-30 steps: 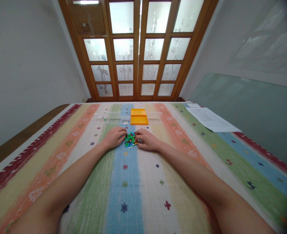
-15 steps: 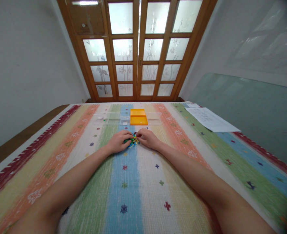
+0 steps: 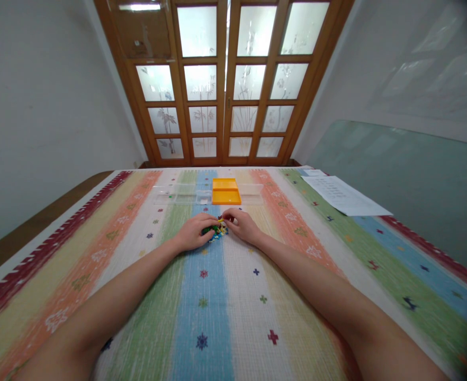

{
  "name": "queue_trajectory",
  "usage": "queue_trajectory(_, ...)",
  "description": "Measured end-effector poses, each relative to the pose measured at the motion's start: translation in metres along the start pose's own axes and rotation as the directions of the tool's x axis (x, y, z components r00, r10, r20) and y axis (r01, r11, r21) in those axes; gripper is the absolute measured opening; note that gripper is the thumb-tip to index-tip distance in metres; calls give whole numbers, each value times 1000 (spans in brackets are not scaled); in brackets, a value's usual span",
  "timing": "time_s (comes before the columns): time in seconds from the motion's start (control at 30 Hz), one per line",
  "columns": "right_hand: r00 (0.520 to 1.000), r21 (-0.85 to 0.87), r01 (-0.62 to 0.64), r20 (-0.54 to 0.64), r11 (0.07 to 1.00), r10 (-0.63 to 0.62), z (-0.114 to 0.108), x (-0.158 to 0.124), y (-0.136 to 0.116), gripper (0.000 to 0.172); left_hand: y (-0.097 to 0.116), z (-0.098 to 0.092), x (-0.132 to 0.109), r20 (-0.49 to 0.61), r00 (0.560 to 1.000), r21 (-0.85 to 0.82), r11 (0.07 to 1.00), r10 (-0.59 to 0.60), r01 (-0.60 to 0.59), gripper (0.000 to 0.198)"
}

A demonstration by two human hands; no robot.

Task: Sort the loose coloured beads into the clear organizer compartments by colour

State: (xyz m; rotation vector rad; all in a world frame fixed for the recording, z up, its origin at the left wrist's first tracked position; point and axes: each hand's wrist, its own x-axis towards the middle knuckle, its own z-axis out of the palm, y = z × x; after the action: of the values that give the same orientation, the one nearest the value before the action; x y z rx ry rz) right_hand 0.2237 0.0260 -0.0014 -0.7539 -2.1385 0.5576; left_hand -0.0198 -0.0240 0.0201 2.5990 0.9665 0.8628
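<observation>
A small heap of tiny coloured pieces [image 3: 219,233], blue, yellow, green and white, lies on the striped cloth between my hands. My left hand [image 3: 196,232] curves over the left side of the heap, its thumb apart from its fingers. From the other side, my right hand [image 3: 241,225] pinches a small yellow piece [image 3: 221,220] at the heap's far edge; the left fingertips are close to that piece. What kind of pieces these are is too small to make out, and part of the heap is hidden under my left hand.
Beyond the hands stands an open yellow two-part box [image 3: 226,198]. Clear plastic trays [image 3: 181,194] flank it, the left one with a small green piece inside. Printed paper sheets [image 3: 340,196] lie at the right. A striped cloth [image 3: 205,323] covers the table.
The yellow piece now shows more plainly between the two hands at the heap's far edge. Both hands have otherwise stayed nearly in place; the whole view has shifted slightly.
</observation>
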Motion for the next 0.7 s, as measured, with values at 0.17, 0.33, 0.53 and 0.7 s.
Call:
queue_trajectory(0.17, 1000, -21, -16, -10, 1000, 16, -1, 0, -2, 11, 1, -1, 0, -3, 1000, 24, 1000, 16, -16, 40)
queue_trajectory(0.33, 1000, -26, -14, -5, 1000, 13, 0, 0, -4, 11, 2, -1, 0, -5, 1000, 46, 999, 17, -17, 44)
queue_trajectory(0.53, 1000, -28, -10, -15, 1000, 10, 0, -1, -2, 15, 1, 0, 0, -9, 1000, 57, 998, 1, -1, 44)
queue_trajectory(0.7, 1000, -52, -14, -9, 999, 14, -1, -2, 1, 22, -7, -1, -1, -68, 996, 104, 993, -52, 59, 40)
